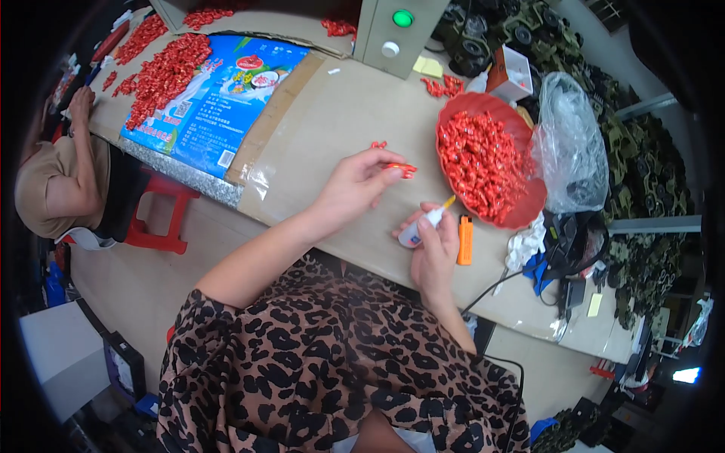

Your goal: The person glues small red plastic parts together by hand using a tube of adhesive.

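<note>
Above the middle of the table, my left hand (355,183) pinches a small shiny red piece (408,171) between thumb and fingertips; its exact kind is too small to tell. My right hand (436,253) is wrapped round a small white glue bottle (414,232), whose yellowish tip (449,201) points up toward the red bowl. That scalloped bowl (538,198) holds a heap of similar red pieces (483,162). Another red piece (379,144) lies on the table just beyond my left hand. An orange lighter (465,241) rests beside my right hand.
A flattened blue carton (219,113) with a red heap (170,75) lies at the far left. At the back stands a grey metal box (396,38) with a green button. A clear plastic bag (570,151) and cables are right of the bowl. Another person (68,177) sits at left.
</note>
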Motion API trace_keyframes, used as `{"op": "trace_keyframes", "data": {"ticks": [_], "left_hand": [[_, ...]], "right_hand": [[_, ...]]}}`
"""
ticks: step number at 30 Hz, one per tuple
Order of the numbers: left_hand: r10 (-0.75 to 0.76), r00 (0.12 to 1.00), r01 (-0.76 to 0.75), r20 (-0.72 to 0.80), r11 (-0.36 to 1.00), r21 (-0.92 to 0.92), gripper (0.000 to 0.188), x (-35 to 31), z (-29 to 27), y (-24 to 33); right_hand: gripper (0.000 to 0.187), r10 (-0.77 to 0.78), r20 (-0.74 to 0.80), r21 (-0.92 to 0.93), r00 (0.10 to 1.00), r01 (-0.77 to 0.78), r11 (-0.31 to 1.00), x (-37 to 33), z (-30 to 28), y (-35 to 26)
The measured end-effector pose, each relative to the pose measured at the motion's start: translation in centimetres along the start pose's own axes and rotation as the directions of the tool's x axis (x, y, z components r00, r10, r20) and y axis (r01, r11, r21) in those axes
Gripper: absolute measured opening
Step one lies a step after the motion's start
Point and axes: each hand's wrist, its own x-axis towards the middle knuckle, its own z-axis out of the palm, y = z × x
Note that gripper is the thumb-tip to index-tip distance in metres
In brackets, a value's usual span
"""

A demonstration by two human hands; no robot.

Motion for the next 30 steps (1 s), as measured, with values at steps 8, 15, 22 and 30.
{"op": "trace_keyframes", "data": {"ticks": [8,15,22,30], "left_hand": [[0.379,0.898,-0.440,0.225,0.791,0.424,0.021,5.9,4.1,1.4],[0.655,0.718,-0.097,-0.234,0.428,0.899,0.021,14.6,-10.5,1.5],[0.627,0.763,0.102,-0.155,0.119,0.988,0.026,19.4,-14.6,3.5],[0.577,0.816,0.063,-0.036,-0.027,0.998,0.021,19.6,-15.3,3.1]], "right_hand": [[0.026,-0.046,-0.018,-0.089,0.999,0.045,0.995,-0.5,-0.9,0.2],[0.032,0.033,-0.017,0.009,0.999,-0.032,0.999,-0.1,-0.3,-0.2],[0.029,0.068,-0.042,-0.029,0.997,-0.069,0.997,0.2,-0.6,-0.1],[0.026,0.040,-0.025,-0.029,0.999,-0.041,0.999,0.4,-0.4,-0.1]]}}
